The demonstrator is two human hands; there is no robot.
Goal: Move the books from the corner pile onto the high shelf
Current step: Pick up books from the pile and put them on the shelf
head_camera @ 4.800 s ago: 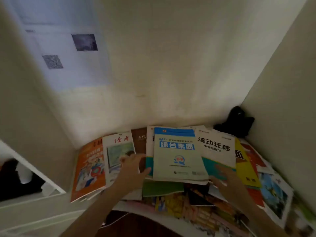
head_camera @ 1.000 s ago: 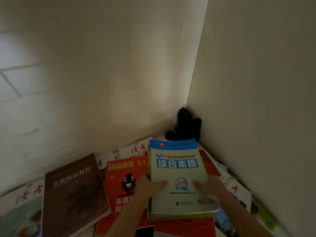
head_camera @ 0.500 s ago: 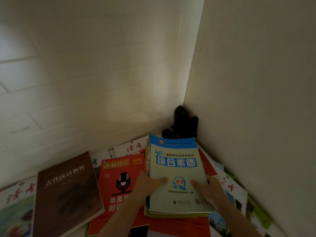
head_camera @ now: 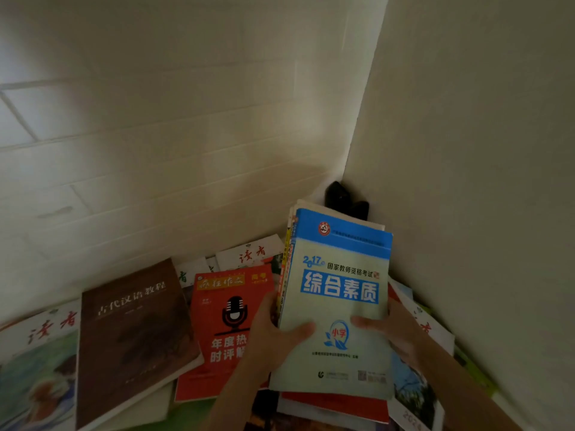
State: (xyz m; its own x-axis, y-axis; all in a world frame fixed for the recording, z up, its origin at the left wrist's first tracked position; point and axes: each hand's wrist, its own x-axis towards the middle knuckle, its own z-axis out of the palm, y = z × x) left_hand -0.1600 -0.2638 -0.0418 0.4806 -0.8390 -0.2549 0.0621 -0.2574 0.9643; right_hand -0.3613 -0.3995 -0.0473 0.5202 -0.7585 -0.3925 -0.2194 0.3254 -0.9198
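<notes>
Partly behind the held stack of books (head_camera: 337, 309), a dark, indistinct object (head_camera: 345, 202).

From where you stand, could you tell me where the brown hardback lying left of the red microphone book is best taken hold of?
Grip the brown book by its long right edge, coming from the right and near side. That edge overhangs the red microphone book, so fingers could probably slip underneath it. Its left edge lies flat on the magazine, which offers less purchase.
</notes>
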